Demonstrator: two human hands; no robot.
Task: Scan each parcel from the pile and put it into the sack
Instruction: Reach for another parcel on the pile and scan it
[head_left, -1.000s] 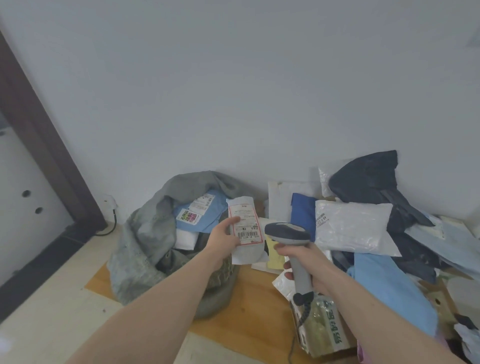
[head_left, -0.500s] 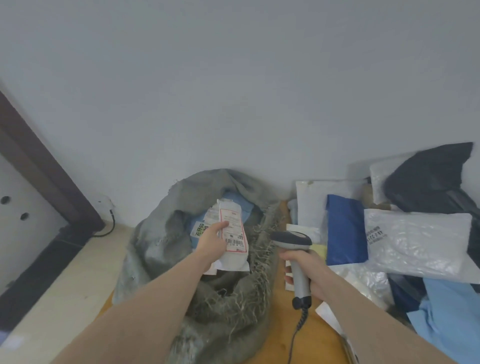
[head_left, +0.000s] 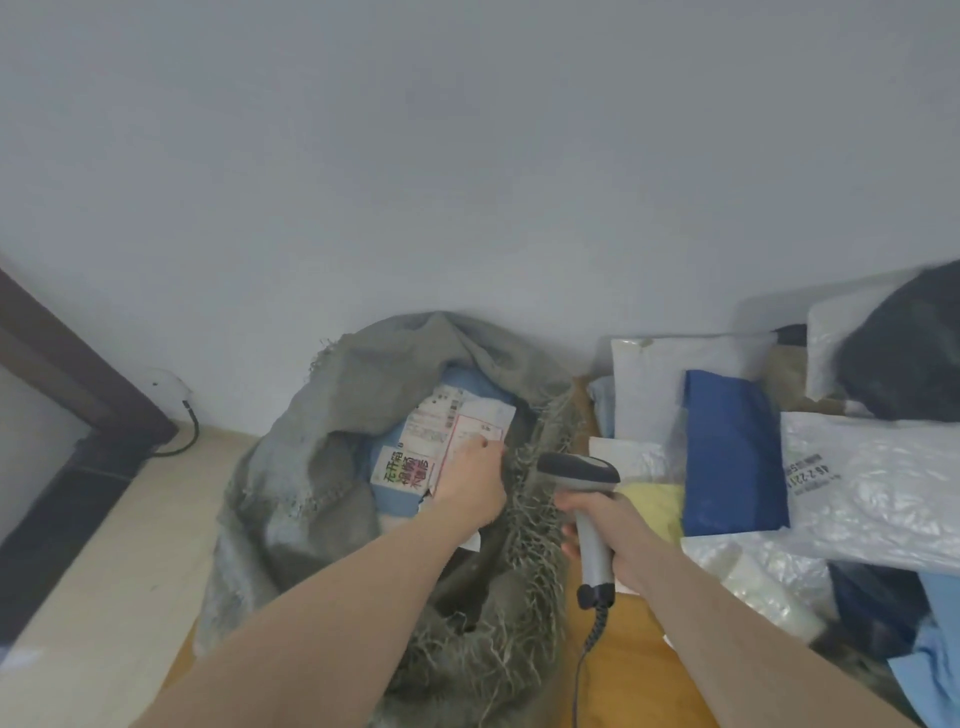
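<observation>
The grey woven sack (head_left: 322, 415) stands open on the floor by the wall. My left hand (head_left: 472, 480) is inside its mouth and holds a small white parcel (head_left: 480, 428) with a red-edged label, lying over a blue parcel (head_left: 395, 496) in the sack. My right hand (head_left: 605, 525) grips the grey handheld scanner (head_left: 579, 475) just right of the sack's frayed rim, its head pointing left. The pile of parcels lies to the right: a dark blue bag (head_left: 730, 457), a white plastic bag (head_left: 872, 483), a black bag (head_left: 909, 353).
A dark door frame (head_left: 67, 374) runs down the left side, with a wall socket and cable (head_left: 179, 400) beside it. The scanner's coiled cord (head_left: 592, 639) hangs over a wooden board (head_left: 628, 670). Light blue bags (head_left: 935, 660) lie at the lower right.
My left hand has carried the white parcel from in front of the scanner leftwards and down into the sack's mouth. The view swung left, and the scanner hand stayed beside the sack.
</observation>
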